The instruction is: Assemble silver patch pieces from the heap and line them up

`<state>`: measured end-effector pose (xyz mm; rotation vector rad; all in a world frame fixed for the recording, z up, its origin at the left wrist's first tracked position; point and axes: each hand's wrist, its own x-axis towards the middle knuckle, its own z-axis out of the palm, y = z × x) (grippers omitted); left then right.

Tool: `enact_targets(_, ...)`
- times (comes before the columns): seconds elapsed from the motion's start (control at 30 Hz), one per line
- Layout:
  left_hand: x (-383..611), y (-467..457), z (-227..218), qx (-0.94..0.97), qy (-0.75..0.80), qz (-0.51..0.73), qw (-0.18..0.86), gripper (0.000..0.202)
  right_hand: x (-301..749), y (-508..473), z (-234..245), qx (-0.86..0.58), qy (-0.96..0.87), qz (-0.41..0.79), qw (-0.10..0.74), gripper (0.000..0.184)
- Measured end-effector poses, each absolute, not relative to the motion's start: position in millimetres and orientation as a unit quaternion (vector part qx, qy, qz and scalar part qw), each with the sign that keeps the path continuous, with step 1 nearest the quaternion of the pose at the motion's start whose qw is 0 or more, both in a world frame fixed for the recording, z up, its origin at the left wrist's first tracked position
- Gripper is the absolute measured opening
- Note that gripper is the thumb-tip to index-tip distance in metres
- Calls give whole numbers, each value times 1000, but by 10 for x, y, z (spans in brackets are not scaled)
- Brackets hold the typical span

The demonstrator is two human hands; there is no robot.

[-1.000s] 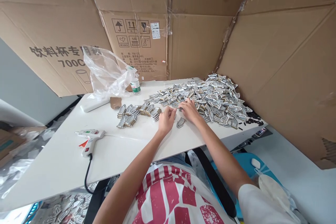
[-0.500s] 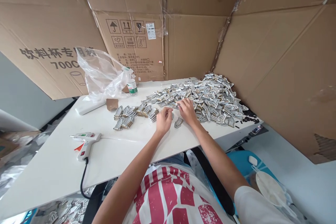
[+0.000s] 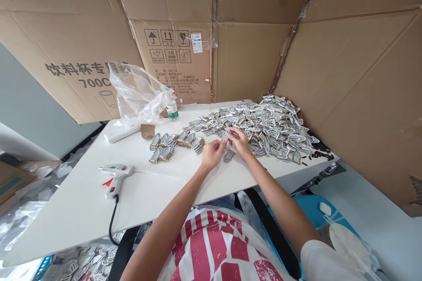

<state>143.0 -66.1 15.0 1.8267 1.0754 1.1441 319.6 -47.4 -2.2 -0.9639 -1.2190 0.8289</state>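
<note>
Between my two hands is a small flat grey piece with a rounded end (image 3: 226, 137). My left hand (image 3: 212, 154) pinches its near end, and the fingers of my right hand (image 3: 240, 142) close on its other side. Just below them a similar loose grey piece (image 3: 228, 156) lies flat on the white table (image 3: 184, 184). A large heap of these grey-and-white pieces (image 3: 273, 125) spreads behind and to the right of my right hand. To the left of my left hand stand several neat stacks of the same pieces (image 3: 164, 145).
A white glue gun (image 3: 118, 178) with an orange trigger lies at the left, its black cord hanging over the edge. Behind it are a clear plastic bag (image 3: 132, 92), a bottle (image 3: 172, 110) and a cardboard scrap (image 3: 147, 131). Tall cardboard sheets (image 3: 250, 61) wall the back and right.
My right hand has come back from the heap's edge to my left hand, and both now hold one grey piece together. The view has shifted slightly left.
</note>
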Motion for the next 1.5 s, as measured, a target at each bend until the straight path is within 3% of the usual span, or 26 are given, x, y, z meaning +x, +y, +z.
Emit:
enact_targets(0.23, 1437, -631, 117, 691, 410, 458, 380, 35, 3226, -476, 2, -369, -463, 480, 648, 38)
enact_targets(0.6, 1439, -664, 155, 697, 418, 430, 394, 37, 3257, -482, 22, -309, -421, 547, 654, 42)
enact_targets(1.2, 1426, -615, 126, 681, 442, 432, 392, 33, 3265, -498, 3, -286, -416, 575, 644, 37)
enact_targets(1.5, 1427, -622, 154, 682, 440, 433, 391, 41, 3274, -504, -1, -310, -431, 567, 630, 37)
